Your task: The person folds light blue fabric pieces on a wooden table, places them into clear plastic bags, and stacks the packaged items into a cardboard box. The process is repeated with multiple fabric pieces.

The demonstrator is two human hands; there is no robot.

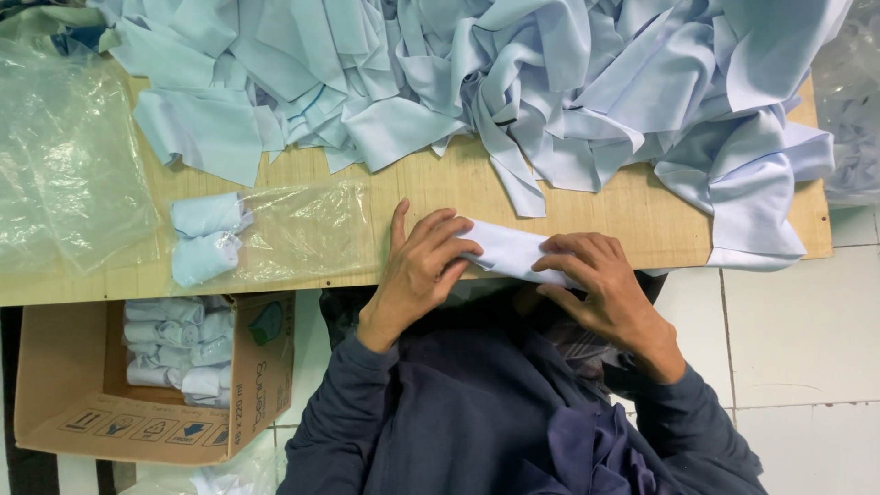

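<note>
A big heap of pale blue cloth pieces [513, 82] lay on the wooden counter [642, 215] beyond the hands. Two rolled cloth bundles [206, 236] sat to the left of the hands, touching each other, on a clear plastic bag [307, 229]. Below the counter edge on the left, a cardboard box [73, 385] held more rolled bundles [179, 353]. White floor tiles [797, 339] showed on the right.

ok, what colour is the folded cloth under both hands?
Very pale blue, nearly white. The folded cloth shows best in the head view, at the table edge.
</note>
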